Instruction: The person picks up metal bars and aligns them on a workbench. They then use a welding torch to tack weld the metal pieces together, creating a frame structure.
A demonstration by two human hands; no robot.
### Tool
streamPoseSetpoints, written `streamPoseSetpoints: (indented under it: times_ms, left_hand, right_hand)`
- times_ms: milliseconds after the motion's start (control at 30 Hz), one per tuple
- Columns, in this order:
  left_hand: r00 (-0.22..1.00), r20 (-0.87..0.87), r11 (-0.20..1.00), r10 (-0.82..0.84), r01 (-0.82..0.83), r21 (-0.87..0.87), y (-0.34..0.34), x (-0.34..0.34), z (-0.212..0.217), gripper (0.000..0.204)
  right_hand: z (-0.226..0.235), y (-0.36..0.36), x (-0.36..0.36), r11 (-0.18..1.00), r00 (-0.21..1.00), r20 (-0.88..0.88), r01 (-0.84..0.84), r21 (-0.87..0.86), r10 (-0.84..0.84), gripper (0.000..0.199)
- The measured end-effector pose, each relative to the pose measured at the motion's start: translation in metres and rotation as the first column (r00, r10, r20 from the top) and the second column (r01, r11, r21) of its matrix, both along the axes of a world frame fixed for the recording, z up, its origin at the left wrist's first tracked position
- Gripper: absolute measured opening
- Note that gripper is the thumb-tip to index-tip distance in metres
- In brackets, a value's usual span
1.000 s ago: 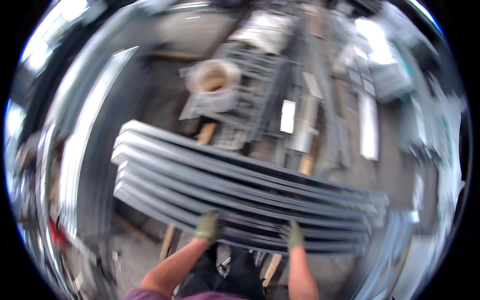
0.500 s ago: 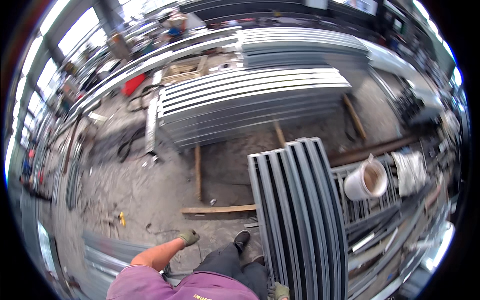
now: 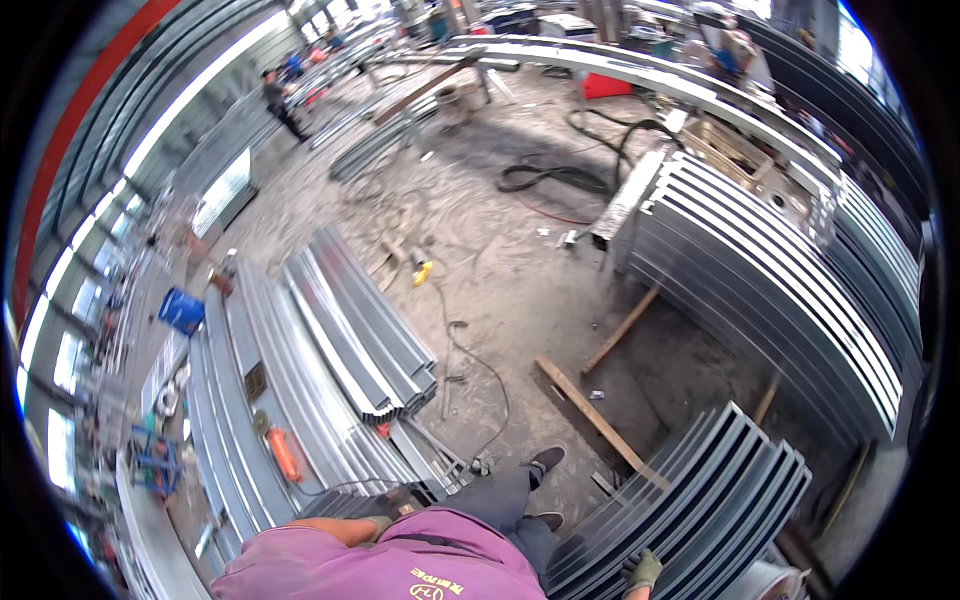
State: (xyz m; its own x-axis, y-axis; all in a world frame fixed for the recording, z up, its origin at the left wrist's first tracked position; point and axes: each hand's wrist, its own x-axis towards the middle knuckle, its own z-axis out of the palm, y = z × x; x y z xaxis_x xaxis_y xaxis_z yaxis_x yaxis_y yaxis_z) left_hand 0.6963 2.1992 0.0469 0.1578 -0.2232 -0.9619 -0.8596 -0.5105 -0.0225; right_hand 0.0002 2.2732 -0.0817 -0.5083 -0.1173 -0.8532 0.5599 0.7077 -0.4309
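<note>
My right hand [image 3: 642, 570], in a greenish work glove, is at the stack of grey steel channels [image 3: 700, 490] on the lower right. Its fingers look loosely extended over the channel edges, with no separate thing seen in them. My left hand [image 3: 378, 524], also gloved, is close against my purple shirt, its fingers mostly hidden. Nearest to it, on the left, lie long silvery steel profiles [image 3: 290, 370]. On these rests an orange angle grinder [image 3: 285, 455] with a round disc, and a cord runs from it toward me.
A wooden beam [image 3: 600, 420] lies on the floor ahead, by the right stack. Farther right stands a large stack of steel profiles [image 3: 760, 290]. A cable [image 3: 490, 375] with a yellow connector [image 3: 422, 273] crosses the floor. A blue drum [image 3: 181, 311] stands left; a person [image 3: 283, 105] is far off.
My view has swung left, bringing the left profiles and grinder into sight. My left arm has drawn back from its outstretched position to my body. My right hand remains at the right stack.
</note>
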Motion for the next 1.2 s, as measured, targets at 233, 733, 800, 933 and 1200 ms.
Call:
streamPoseSetpoints:
  times_ms: [233, 733, 800, 933, 1200]
  left_hand:
    - [0.993, -0.079, 0.995, 0.092, -0.094, -0.02, -0.023, -0.046, -0.054, 0.051]
    - [0.883, -0.161, 0.681, 0.441, -0.446, -0.581, -0.322, 0.052, -0.012, 0.055]
    - [0.832, -0.19, 0.616, 0.521, -0.52, -0.592, -0.316, 0.051, -0.01, 0.057]
    - [0.564, -0.276, 0.429, 0.778, -0.799, -0.422, -0.298, 0.015, -0.001, 0.052]
    - [0.859, 0.07, 0.799, 0.507, -0.438, -0.411, -0.149, -0.026, -0.082, 0.031]
  right_hand:
    - [-0.068, 0.01, 0.028, 0.871, 0.871, 0.061, -0.491, 0.034, 0.488, 0.045]
    - [-0.001, -0.398, 0.11, -0.048, 0.0, -0.457, -0.994, -0.095, 0.889, 0.029]
    - [-0.013, -0.452, 0.128, 0.315, 0.328, -0.101, -0.941, -0.12, 0.939, 0.024]
    - [-0.038, -0.563, 0.13, 0.503, 0.483, 0.228, -0.863, -0.038, 0.846, 0.018]
    - [0.028, -0.705, 0.233, 0.192, 0.181, 0.088, -0.972, -0.133, 0.98, 0.04]
